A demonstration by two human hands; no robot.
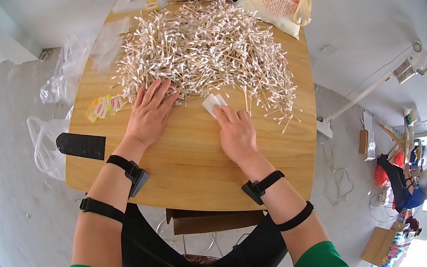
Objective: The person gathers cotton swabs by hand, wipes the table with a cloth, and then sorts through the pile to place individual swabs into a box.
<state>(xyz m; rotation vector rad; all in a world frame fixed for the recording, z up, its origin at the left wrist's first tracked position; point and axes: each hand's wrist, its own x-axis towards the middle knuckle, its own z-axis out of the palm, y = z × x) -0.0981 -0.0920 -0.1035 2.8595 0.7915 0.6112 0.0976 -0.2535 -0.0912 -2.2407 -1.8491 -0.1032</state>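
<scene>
White-tipped cotton swabs with thin wooden sticks (200,47) lie in a wide heap, their long axes pointing every way, just ahead of the left hand (150,118), which is nearer and touches the heap's edge with loosely spread fingers; the right hand (238,132) pinches a small white flat piece (212,104) of unclear material

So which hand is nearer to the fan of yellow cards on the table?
Left. The left hand lies just to the right of the yellow cards, apart from them; the right hand is farther right, holding a small white item.
</scene>
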